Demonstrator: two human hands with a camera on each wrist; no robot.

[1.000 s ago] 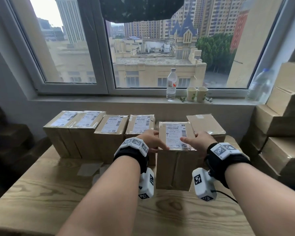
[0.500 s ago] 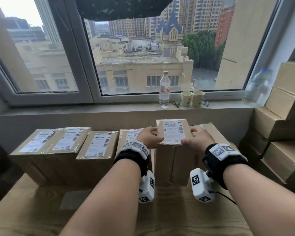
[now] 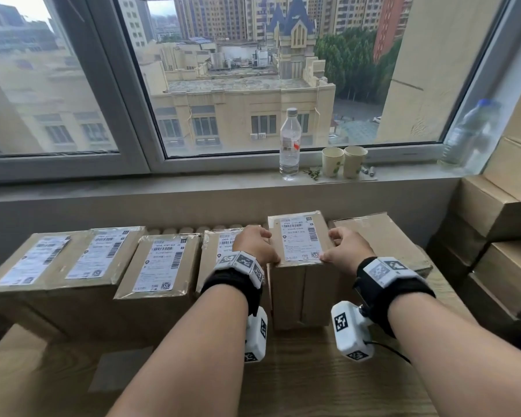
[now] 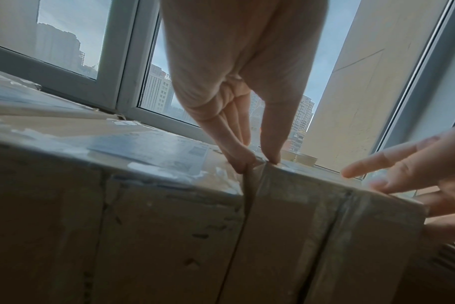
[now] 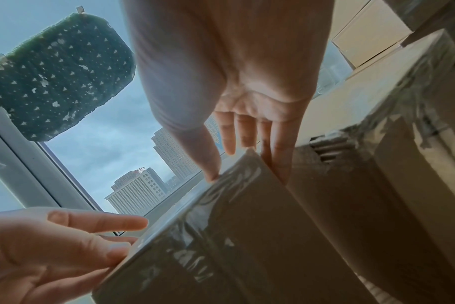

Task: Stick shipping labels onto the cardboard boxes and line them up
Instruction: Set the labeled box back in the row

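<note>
Labelled box [image 3: 301, 266] between both hands, pushed back since a second ago, now in line beside row of labelled boxes [image 3: 163, 266] left of left hand; placement nearly done. Left hand [image 3: 257, 245] grips box's left top edge, right hand [image 3: 345, 251] its right edge, thumbs on top. Unlabelled box [image 3: 379, 236] beyond right hand.

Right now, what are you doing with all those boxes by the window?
A person holds a labelled cardboard box between both hands, the left hand on one side, the right hand on the other. It stands on the wooden table at the end of a row of labelled boxes. An unlabelled box sits just beyond it.
</note>
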